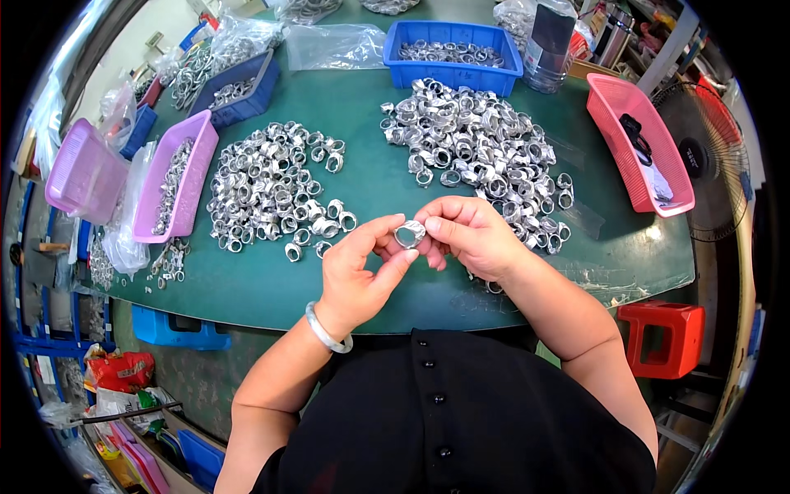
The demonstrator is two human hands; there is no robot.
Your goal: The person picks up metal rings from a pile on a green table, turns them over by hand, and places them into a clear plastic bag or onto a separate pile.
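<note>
Both hands are meeting over the near edge of the green table [362, 107]; the left hand [360, 267] and the right hand [471, 237] are together pinching one small silver ring fitting [409, 234] between fingertips, the left thumb and forefinger closing on it from 7 o'clock, the right fingers gripping it from 3 o'clock; the fitting is sitting held above the tabletop, its open end facing the camera. A pale bangle [326, 331] is circling the left wrist. A heap of like fittings [271, 185] is lying at 10 o'clock of the hands; a second heap [477, 144] is spreading at 1 o'clock, its near edge just beside the right hand. A blue bin [451, 72] is standing at 12 o'clock; a pink tray [613, 107] at 2 o'clock; a purple tray [197, 160] at 10 o'clock beyond the first heap; a red stool [662, 337] is standing at 4 o'clock.
</note>
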